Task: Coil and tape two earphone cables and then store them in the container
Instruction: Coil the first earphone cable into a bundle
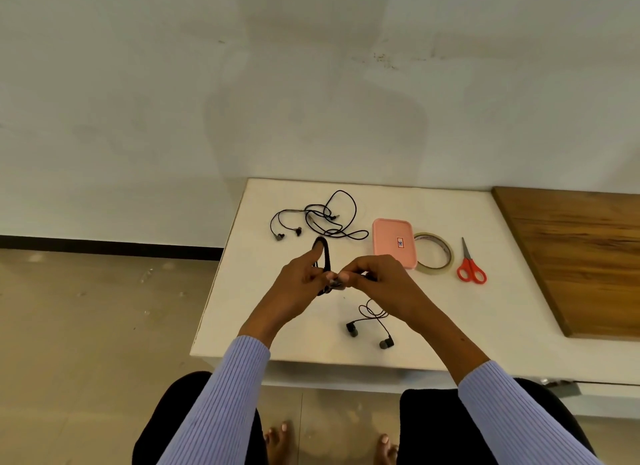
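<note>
My left hand (300,280) holds a black coil of earphone cable (323,256) above the white table (450,308), the loop standing up past my fingers. My right hand (381,277) pinches the same cable just right of the coil. The cable's loose end hangs down to the table, where its two earbuds (370,334) lie. A second black earphone (322,218) lies uncoiled and tangled at the table's back. The pink container (393,239) sits with its lid on, right of my hands. Beside it lie a roll of clear tape (437,256) and red-handled scissors (470,269).
A brown wooden board (581,256) covers the table's right side. The table's left edge drops to a tiled floor (86,326). My knees and bare feet are below the front edge.
</note>
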